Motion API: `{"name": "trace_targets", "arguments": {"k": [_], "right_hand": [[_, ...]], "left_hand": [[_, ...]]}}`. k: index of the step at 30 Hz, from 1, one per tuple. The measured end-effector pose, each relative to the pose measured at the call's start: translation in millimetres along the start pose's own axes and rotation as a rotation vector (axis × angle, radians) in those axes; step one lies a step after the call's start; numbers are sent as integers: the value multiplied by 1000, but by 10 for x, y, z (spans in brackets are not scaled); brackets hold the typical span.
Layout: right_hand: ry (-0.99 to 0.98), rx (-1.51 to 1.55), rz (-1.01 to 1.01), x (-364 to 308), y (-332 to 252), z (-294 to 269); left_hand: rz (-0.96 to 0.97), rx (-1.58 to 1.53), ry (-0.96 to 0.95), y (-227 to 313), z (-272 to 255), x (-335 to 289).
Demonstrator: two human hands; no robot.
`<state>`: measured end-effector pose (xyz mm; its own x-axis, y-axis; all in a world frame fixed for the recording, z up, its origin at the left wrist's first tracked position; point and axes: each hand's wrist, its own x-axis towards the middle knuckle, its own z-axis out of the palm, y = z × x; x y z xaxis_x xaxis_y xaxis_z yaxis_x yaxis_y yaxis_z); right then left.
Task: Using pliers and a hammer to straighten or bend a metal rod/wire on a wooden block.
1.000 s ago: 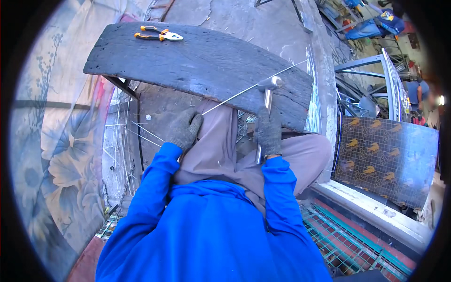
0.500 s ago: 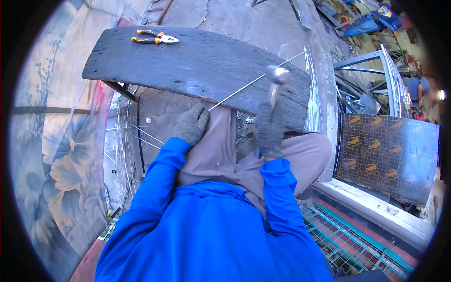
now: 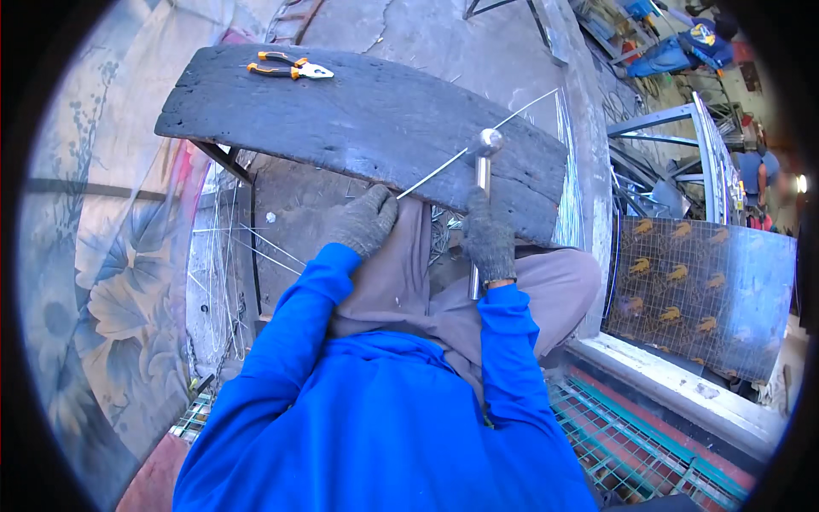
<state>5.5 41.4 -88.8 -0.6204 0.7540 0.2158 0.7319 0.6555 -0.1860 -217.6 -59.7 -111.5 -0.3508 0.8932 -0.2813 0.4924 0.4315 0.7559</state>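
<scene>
My right hand (image 3: 490,235), in a dark grey knit glove, is wrapped round the shaft of a metal hammer (image 3: 484,175). The hammer's shiny head lies over a thin straight metal rod (image 3: 435,173) that slants across the dark wooden bench (image 3: 341,119). At the rod's near end, by the bench's front edge, my gloved left hand (image 3: 365,222) has its fingers closed on it. Pliers (image 3: 290,66) with orange and black handles rest at the bench's far left, away from both hands.
Many thin rods (image 3: 568,183) stand off the bench's right end, and more rods (image 3: 223,264) are at the left. A floral curtain (image 3: 111,256) hangs at the left. On the right are a metal frame (image 3: 708,145), a patterned panel (image 3: 682,286) and green wire mesh (image 3: 631,444). Another person (image 3: 682,51) works at the far right.
The hammer, blurred and raised before, is now lower and sharp, with its head down over the rod. My left hand and the rod's near end have shifted slightly right.
</scene>
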Motion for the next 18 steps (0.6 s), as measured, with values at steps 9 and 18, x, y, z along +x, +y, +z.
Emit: {"name": "trace_targets", "arguments": {"k": [9,18], "right_hand": [[200,592,389,218,-276,-304],[-110,183,-30,65,42,274]], "left_hand": [[12,-2,-27,-71,32,58],[58,-39,-1,-219,72,126]]}}
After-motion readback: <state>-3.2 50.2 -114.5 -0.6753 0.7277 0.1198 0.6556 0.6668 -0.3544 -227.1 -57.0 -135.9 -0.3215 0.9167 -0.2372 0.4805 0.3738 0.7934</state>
